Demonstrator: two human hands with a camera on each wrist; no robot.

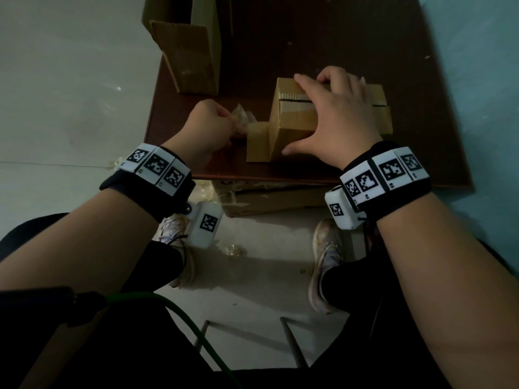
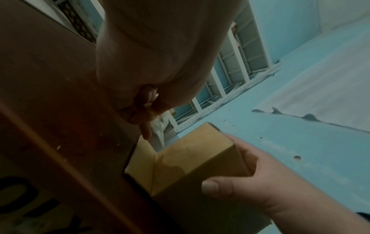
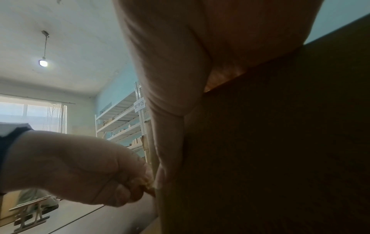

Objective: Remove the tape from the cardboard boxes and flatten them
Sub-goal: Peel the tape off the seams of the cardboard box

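A small cardboard box (image 1: pixel 290 136) stands on the dark brown table (image 1: pixel 337 37), its left end flap (image 1: pixel 257 141) folded open. My right hand (image 1: pixel 331 113) grips the box from above, fingers curled over the far top edge and thumb (image 2: pixel 220 186) pressed on the near side. My left hand (image 1: pixel 224 123), just left of the box, pinches a crumpled strip of clear tape (image 1: pixel 243 119) that runs toward the open flap. In the right wrist view the left hand (image 3: pixel 112 178) pinches the tape (image 3: pixel 149 186) right beside the shadowed box (image 3: pixel 280 142).
A taller open cardboard box (image 1: pixel 188 54) stands at the table's back left corner. Flattened cardboard (image 1: pixel 266 197) lies on the floor under the near table edge, with tape scraps (image 1: pixel 233 249) by my shoes. Metal shelving (image 3: pixel 120 120) lines the wall.
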